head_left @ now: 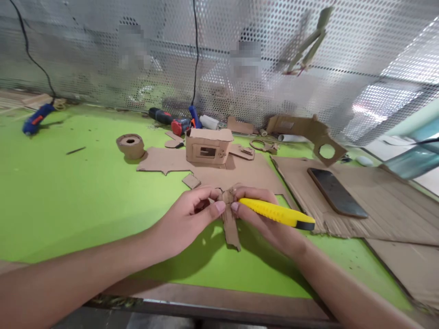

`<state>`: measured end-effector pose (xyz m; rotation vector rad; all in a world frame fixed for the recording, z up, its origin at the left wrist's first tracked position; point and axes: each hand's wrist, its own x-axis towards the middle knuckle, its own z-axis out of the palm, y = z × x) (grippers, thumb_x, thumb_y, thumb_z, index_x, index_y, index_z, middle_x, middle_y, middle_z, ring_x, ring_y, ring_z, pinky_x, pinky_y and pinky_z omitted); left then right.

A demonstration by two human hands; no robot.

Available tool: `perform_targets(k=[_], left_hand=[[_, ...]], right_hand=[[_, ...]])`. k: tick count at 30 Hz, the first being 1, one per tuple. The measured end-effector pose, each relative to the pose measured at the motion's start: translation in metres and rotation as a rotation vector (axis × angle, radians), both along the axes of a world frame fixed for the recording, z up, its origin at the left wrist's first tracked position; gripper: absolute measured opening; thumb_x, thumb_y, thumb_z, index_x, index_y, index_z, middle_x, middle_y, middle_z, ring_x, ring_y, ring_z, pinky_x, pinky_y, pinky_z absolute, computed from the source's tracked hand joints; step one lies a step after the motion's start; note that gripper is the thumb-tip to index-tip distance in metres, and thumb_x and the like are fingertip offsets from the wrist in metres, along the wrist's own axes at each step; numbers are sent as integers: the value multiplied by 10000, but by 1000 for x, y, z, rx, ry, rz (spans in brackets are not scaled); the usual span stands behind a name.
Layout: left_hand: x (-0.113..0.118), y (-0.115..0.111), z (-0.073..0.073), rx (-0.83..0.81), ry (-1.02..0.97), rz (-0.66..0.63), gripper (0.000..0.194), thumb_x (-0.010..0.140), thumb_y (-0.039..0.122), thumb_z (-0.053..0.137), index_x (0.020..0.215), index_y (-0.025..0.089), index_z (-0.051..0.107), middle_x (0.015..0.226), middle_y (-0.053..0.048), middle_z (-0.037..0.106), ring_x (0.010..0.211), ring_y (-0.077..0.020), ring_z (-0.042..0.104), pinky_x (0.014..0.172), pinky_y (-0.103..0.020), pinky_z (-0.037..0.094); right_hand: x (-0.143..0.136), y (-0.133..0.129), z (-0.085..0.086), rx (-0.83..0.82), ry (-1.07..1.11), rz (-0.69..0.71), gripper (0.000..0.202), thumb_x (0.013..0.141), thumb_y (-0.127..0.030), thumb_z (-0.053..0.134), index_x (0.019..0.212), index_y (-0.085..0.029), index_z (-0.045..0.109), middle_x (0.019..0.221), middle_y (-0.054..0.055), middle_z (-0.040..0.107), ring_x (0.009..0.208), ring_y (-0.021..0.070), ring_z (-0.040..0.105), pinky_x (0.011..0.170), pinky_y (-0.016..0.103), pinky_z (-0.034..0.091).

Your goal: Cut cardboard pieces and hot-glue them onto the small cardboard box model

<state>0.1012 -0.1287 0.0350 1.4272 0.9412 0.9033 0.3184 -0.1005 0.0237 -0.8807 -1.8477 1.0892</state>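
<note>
A small brown cardboard strip (231,228) is pinched at its upper end by both hands, just above the green tabletop. My left hand (187,217) closes thumb and fingers on its left side. My right hand (262,217) grips its right side and also carries a yellow utility knife (274,212), tucked between thumb and fingers, with the black end pointing right. The knife's blade end is hidden by the fingers. Just beyond my hands lie a small cardboard square (191,181) and a cardboard box with a window cutout (209,148), which stands on a flat cardboard sheet (161,160).
A round cardboard piece with a hole (131,146) stands at left. Two blue glue guns (38,119) (195,116) and a drill (169,121) lie toward the perforated metal screen (219,55). At right, a phone (338,192) rests on corrugated cardboard (394,205).
</note>
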Motion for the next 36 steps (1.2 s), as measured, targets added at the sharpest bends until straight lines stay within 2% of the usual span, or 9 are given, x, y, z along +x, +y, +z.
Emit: perform_targets(k=[4, 9, 14, 18, 21, 24, 32, 36], left_hand=[[-2, 3, -2, 93, 28, -4, 316, 1056, 415, 603, 843, 183, 634, 825, 11, 566, 768, -141, 501, 680, -277, 385], [-6, 6, -3, 236, 68, -46, 260, 1071, 283, 566, 840, 182, 628, 859, 2, 589, 838, -146, 552, 770, -285, 442], [-8, 3, 0, 301, 115, 40, 247, 1048, 294, 619, 843, 178, 694, 850, -9, 624, 829, -154, 560, 759, -296, 447], [-5, 3, 3, 256, 79, 104, 295, 1008, 350, 689, 767, 180, 706, 754, 5, 596, 743, -139, 533, 686, -280, 428], [-3, 5, 2, 155, -20, 99, 342, 969, 453, 742, 772, 174, 736, 733, -6, 642, 704, -138, 558, 648, -269, 456], [-3, 9, 0, 80, -97, 107, 395, 918, 530, 792, 773, 164, 753, 771, -30, 700, 739, -154, 613, 683, -275, 514], [-5, 10, -1, 116, -98, 106, 380, 942, 511, 778, 805, 156, 760, 808, -33, 707, 790, -156, 621, 725, -265, 517], [-5, 9, 0, 162, -54, 104, 369, 974, 483, 746, 804, 156, 750, 802, -29, 696, 788, -155, 620, 730, -260, 516]], right_hand=[[-2, 0, 0, 8, 33, 51, 89, 968, -234, 737, 891, -246, 693, 896, -4, 675, 831, 169, 627, 771, 302, 507], [-5, -2, 1, -20, 37, 90, 102, 971, -248, 748, 888, -232, 690, 909, 1, 681, 836, 159, 633, 769, 290, 513], [-7, -3, 2, 10, 34, 44, 60, 962, -252, 766, 929, -221, 727, 944, 27, 721, 856, 173, 677, 792, 304, 549], [-10, -2, 1, 161, 97, -49, 92, 930, -208, 805, 950, -243, 722, 957, 32, 732, 862, 181, 708, 782, 313, 576], [-10, -1, 1, 343, 42, -43, 128, 927, -153, 799, 994, -254, 759, 959, 48, 774, 887, 197, 743, 822, 336, 604], [-10, -1, 2, 435, -2, -64, 176, 923, -132, 804, 1048, -256, 800, 976, 59, 801, 871, 190, 764, 810, 321, 623], [-11, -13, 7, 324, 40, -76, 235, 938, -125, 757, 1110, -263, 842, 1040, 81, 825, 901, 199, 784, 812, 333, 641], [-10, -12, 5, 264, 47, -63, 232, 877, -206, 863, 1102, -254, 831, 993, 72, 831, 847, 203, 778, 787, 338, 638]])
